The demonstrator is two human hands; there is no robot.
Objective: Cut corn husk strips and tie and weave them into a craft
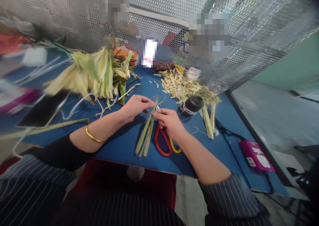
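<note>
Above the blue table (119, 149), a small bundle of green corn husk strips (146, 136) hangs with its loose ends towards me. My left hand (136, 108) pinches the bundle's top end between thumb and fingers. Just below that, my right hand (169, 121) is closed on the same strips with thumb and forefinger. A pair of scissors with one red and one yellow handle loop (163, 141) shows under my right hand; whether the palm also grips it I cannot tell. Something silvery, possibly the blade, peeks out between my fingertips.
Whole corn husks (94, 73) are heaped at left, beside a phone (43, 110) and white cable. Cut scraps (184, 86) pile up at back right near a black thread spool (191, 106). A lit phone (149, 53) stands behind; a purple box (256, 155) sits at right.
</note>
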